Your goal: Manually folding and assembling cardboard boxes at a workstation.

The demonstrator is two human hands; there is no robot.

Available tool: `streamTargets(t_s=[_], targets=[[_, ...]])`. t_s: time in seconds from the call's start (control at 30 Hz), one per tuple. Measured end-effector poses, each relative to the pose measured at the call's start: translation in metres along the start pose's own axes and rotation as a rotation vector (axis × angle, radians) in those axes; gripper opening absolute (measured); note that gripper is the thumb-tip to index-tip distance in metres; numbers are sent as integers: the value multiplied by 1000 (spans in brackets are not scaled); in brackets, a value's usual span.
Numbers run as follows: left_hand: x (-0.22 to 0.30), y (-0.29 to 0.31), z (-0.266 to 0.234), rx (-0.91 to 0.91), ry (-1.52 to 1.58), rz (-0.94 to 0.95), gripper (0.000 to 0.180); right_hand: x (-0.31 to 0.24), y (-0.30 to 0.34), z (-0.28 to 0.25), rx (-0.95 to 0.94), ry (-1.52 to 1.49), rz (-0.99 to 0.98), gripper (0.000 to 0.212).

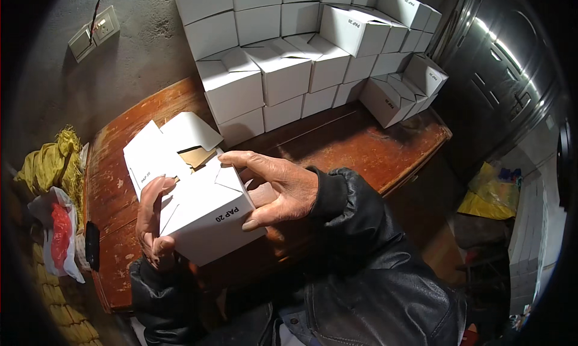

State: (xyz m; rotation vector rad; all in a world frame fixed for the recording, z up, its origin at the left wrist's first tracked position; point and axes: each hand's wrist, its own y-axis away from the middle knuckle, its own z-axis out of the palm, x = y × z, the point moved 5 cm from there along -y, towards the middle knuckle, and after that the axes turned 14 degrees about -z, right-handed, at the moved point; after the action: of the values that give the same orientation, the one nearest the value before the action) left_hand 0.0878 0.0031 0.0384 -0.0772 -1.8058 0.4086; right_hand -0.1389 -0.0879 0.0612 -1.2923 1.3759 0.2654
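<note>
Two hands, one table, white boxes (over twenty).

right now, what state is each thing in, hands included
White box: held, top partly open, brown showing in the gap
Left hand: gripping the box's left side
Right hand: gripping its right side
Stacked boxes: tiered, visible tops closed
Table: worn, scuffed
Yellow sack: crumpled

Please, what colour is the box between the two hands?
The box is white with black print, shown best in the head view.
</note>
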Motion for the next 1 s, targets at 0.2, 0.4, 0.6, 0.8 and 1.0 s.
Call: streamTargets(t_s=[0.2, 0.4, 0.6, 0.8, 1.0], targets=[[6, 0, 11, 46, 247, -5, 116, -14, 12, -15, 64, 12, -128, 93], [1, -2, 9, 7, 243, -69, 104, -89, 37, -90, 333, 708, -445, 89], [2, 1, 6, 52, 132, -86, 94, -104, 39, -153, 712, 1231, -344, 81], [4, 2, 3, 20, 109, -6, 79, -81, 22, -189, 888, 1113, -260, 84], [6, 5, 1, 28, 31, 41, 75, -58, 13, -196, 902, 1363, -41, 89]])
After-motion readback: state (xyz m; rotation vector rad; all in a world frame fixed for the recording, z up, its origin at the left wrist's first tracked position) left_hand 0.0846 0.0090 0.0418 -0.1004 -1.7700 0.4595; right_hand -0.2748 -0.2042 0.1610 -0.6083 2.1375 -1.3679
